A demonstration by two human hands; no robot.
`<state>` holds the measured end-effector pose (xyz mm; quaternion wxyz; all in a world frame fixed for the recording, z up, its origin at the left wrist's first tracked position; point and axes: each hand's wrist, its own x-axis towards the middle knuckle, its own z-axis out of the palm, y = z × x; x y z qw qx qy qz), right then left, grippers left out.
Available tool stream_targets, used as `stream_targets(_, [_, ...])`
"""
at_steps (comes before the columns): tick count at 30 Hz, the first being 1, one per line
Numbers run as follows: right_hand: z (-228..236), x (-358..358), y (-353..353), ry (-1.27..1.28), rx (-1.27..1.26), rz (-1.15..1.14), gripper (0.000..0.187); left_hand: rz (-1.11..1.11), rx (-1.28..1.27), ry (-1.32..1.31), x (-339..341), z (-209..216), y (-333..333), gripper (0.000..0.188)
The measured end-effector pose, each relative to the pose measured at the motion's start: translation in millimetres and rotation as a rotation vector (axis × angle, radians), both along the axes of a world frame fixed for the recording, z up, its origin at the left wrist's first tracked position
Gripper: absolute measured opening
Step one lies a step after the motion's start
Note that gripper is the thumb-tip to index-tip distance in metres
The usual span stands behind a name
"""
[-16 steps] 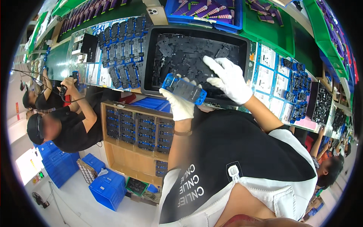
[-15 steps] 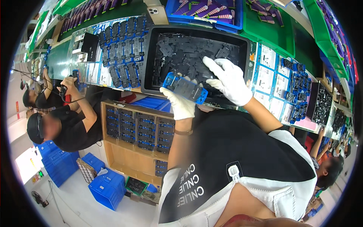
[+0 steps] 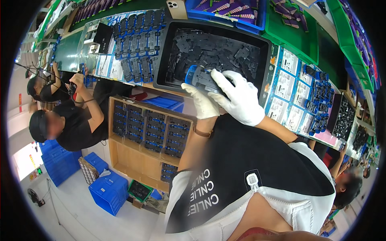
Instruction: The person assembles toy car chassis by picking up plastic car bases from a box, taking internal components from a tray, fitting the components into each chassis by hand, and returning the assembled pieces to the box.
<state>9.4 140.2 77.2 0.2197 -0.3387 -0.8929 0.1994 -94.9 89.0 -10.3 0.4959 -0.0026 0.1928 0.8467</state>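
Desk [image 3: 72,52]: crowded with part trays.
Left hand [image 3: 204,103]: pinching blue-edged dark part [image 3: 200,77].
Right hand [image 3: 239,96]: closed over same part.
Risk: gloved slip, dropping into black tray [image 3: 167,52] just beyond.

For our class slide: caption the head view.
Two gloved hands, left hand and right hand, hold a blue-and-grey part over a black tray.

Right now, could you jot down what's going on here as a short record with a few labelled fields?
Left hand: white-gloved left hand grips the blue-and-grey part from below.
Right hand: white-gloved right hand lies over the same part's right end.
Where: over the near edge of the black tray filled with loose black plastic pieces.
Beside the tray: rows of dark parts on its left, white cards with blue parts on its right.
Below: wooden rack of blue-and-black parts.
Others: a person in black at left.
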Motion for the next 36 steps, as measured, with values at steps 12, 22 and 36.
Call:
stream_targets(12, [-15,-1,7,0.038,0.187,0.098,0.048,-0.086,-0.314,0.374,12,15,5,0.044])
stream_targets(22, [-34,21,13,0.448,-1.012,-0.185,0.055,0.088,-0.352,0.091,2,39,23,0.034])
stream_targets(36, [-36,25,0,0.75,-1.266,-0.166,0.045,0.093,-0.337,0.275,16,33,23,0.033])
